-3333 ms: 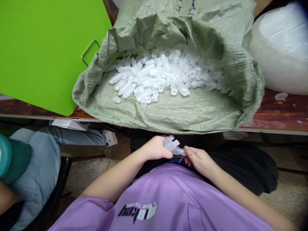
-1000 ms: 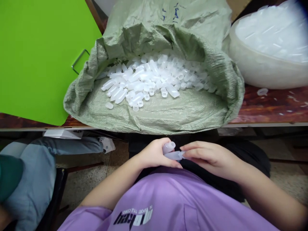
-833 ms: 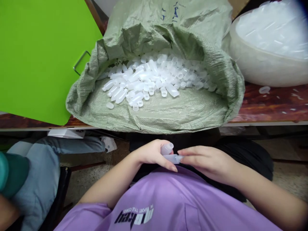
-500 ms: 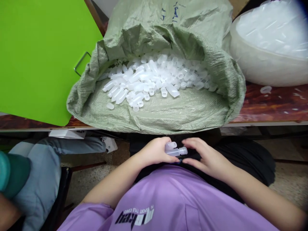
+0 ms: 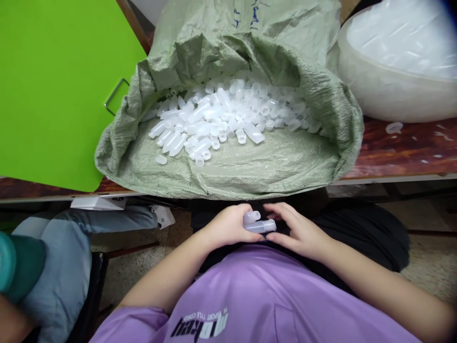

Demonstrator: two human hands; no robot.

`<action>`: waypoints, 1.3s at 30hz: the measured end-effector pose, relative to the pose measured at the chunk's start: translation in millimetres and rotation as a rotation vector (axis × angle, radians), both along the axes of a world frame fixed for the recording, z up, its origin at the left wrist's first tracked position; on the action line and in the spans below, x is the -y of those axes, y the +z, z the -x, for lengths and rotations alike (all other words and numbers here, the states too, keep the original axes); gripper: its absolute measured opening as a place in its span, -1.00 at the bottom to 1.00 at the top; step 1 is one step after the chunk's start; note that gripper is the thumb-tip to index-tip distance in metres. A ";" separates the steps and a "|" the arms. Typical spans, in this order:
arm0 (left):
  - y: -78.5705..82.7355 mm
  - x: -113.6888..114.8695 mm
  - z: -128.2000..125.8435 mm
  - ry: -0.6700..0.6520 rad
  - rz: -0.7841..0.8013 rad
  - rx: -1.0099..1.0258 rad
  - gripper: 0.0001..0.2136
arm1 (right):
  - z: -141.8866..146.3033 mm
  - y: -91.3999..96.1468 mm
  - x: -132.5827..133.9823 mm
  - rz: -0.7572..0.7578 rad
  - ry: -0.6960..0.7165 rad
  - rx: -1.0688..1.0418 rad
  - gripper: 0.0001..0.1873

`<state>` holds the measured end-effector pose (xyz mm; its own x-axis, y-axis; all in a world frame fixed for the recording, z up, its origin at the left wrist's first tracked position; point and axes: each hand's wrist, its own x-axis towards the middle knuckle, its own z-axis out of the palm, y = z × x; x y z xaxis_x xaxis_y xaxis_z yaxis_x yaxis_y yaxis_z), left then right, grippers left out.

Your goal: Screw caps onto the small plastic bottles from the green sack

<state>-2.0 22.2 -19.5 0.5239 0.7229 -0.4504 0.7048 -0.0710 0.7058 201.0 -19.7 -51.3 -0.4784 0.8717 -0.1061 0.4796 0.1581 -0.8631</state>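
My left hand (image 5: 230, 225) is closed around two small translucent plastic tubes (image 5: 257, 226), their necked ends pointing right. The upper tube sticks out less than the lower one. Facing those ends is my right hand (image 5: 298, 227), thumb and fingers apart around the lower tube's tip; whether the thumb touches it I cannot tell. Both hands are low, in front of the table edge and over my lap. Beyond them, a pile of similar white tubes and short pieces (image 5: 210, 119) lies in the mouth of a green woven sack (image 5: 250, 176).
On the right stands a large whitish bowl (image 5: 396, 97) heaped with clear plastic pieces, and a loose ring (image 5: 394, 127) lies below it on the table (image 5: 392, 155). A bright green board (image 5: 60, 95) with a metal handle is at left. Another person's jeans-clad leg (image 5: 60, 267) shows lower left.
My right hand has moved slightly left, closer to the tube ends. The left hand keeps its hold on both tubes. The whole view has shifted a little.
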 end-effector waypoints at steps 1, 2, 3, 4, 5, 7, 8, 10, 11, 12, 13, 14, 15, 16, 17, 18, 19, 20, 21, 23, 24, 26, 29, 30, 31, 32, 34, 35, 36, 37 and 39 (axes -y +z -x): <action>0.0 0.1 0.0 -0.002 -0.002 -0.001 -0.60 | 1.1 0.1 -0.2 -0.038 0.027 0.035 -0.65; -0.3 0.3 -0.1 -0.008 -0.003 -0.002 -0.60 | 2.2 0.2 -0.3 -0.025 0.054 0.072 -0.68; -0.6 0.6 -0.3 -0.015 -0.003 -0.003 -0.61 | 2.9 0.3 -0.4 0.022 0.076 0.099 -0.63; -1.1 0.9 -0.3 -0.020 -0.002 -0.002 -0.62 | 3.3 0.4 -0.6 0.063 0.084 0.115 -0.57; -1.5 1.0 -0.3 -0.021 0.000 0.000 -0.63 | 3.2 0.4 -0.9 0.059 0.083 0.121 -0.54; -2.0 0.3 0.6 -0.019 0.021 0.015 -0.63 | 1.8 0.5 -1.9 -0.116 0.085 0.134 -0.62; -1.9 -0.4 1.4 -0.021 0.043 0.029 -0.63 | 0.8 0.4 -2.4 -0.245 0.102 0.149 -0.66; -1.4 -1.7 3.2 -0.033 0.098 0.062 -0.60 | -0.4 -0.7 -3.2 -0.432 0.167 0.165 -0.69; -0.9 -1.9 4.0 -0.043 0.128 0.080 -0.59 | -0.2 -2.0 -3.2 -0.457 0.203 0.147 -0.74; -0.5 -1.4 4.6 -0.051 0.157 0.100 -0.59 | 0.9 -3.8 -2.7 -0.432 0.229 0.100 -0.75; -0.1 -0.3 4.8 -0.058 0.184 0.120 -0.60 | 2.7 -6.2 -1.8 -0.367 0.235 0.024 -0.72; 0.3 1.6 4.7 -0.063 0.207 0.137 -0.62 | 5.0 -9.1 -0.4 -0.266 0.220 -0.070 -0.67; 0.7 4.1 4.3 -0.065 0.223 0.152 -0.64 | 7.8 -12.2 1.5 -0.127 0.191 -0.175 -0.62; 1.1 7.1 3.7 -0.064 0.231 0.165 -0.67 | 10.8 -15.5 3.7 0.026 0.157 -0.273 -0.57; 1.6 10.2 3.0 -0.059 0.232 0.173 -0.69 | 13.7 -18.8 6.1 0.170 0.125 -0.351 -0.53; 2.0 13.2 2.3 -0.050 0.224 0.171 -0.71 | 16.5 -21.7 8.6 0.286 0.100 -0.402 -0.50; 2.4 15.7 1.8 -0.044 0.208 0.162 -0.73 | 18.9 -24.4 10.8 0.367 0.084 -0.428 -0.48; 2.6 17.2 1.4 -0.043 0.186 0.149 -0.74 | 20.9 -26.6 12.6 0.409 0.071 -0.437 -0.47; 2.3 17.6 1.2 -0.052 0.154 0.127 -0.76 | 22.3 -28.5 13.8 0.418 0.059 -0.435 -0.47; -0.4 14.6 0.9 -0.102 0.048 0.060 -0.80 | 23.0 -30.9 13.4 0.405 0.032 -0.429 -0.49; -3.2 11.4 0.7 -0.129 -0.015 0.014 -0.81 | 22.0 -31.2 11.6 0.382 0.022 -0.390 -0.52; -11.4 2.9 -0.1 -0.156 -0.127 -0.087 -0.77 | 17.2 -28.7 5.2 0.294 -0.026 -0.176 -0.58; -25.1 -9.7 -2.1 -0.127 -0.219 -0.157 -0.58 | 5.5 -12.0 -7.8 0.103 -0.117 0.337 -0.58; -28.3 -12.6 -2.8 -0.110 -0.236 -0.156 -0.51 | 2.1 -1.9 -12.2 0.052 -0.104 0.442 -0.57; -30.3 -14.5 -3.4 -0.096 -0.250 -0.150 -0.48 | -0.3 10.2 -16.7 0.006 -0.048 0.489 -0.60; -31.0 -15.4 -3.9 -0.086 -0.261 -0.144 -0.48 | -1.1 24.0 -21.7 -0.041 0.030 0.487 -0.66; -28.4 -14.5 -4.2 -0.075 -0.281 -0.138 -0.57 | 2.7 52.6 -35.5 -0.147 0.137 0.399 -0.76; -25.4 -12.9 -3.9 -0.076 -0.290 -0.132 -0.63 | 7.2 65.4 -45.2 -0.234 0.095 0.378 -0.76; -21.5 -10.9 -3.0 -0.085 -0.290 -0.126 -0.68 | 13.1 75.9 -57.2 -0.336 -0.009 0.408 -0.76; -17.0 -8.6 -1.7 -0.100 -0.274 -0.119 -0.72 | 19.9 83.3 -71.2 -0.432 -0.111 0.479 -0.77; -6.8 -3.5 2.8 -0.132 -0.209 -0.089 -0.77 | 34.7 88.8 -102.9 -0.573 -0.240 0.611 -0.74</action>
<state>-4.8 25.8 -26.3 0.5850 0.7331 -0.3469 0.7382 -0.3042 0.6021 166.2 83.2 37.5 -0.2770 0.9394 0.2019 0.9088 0.3244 -0.2625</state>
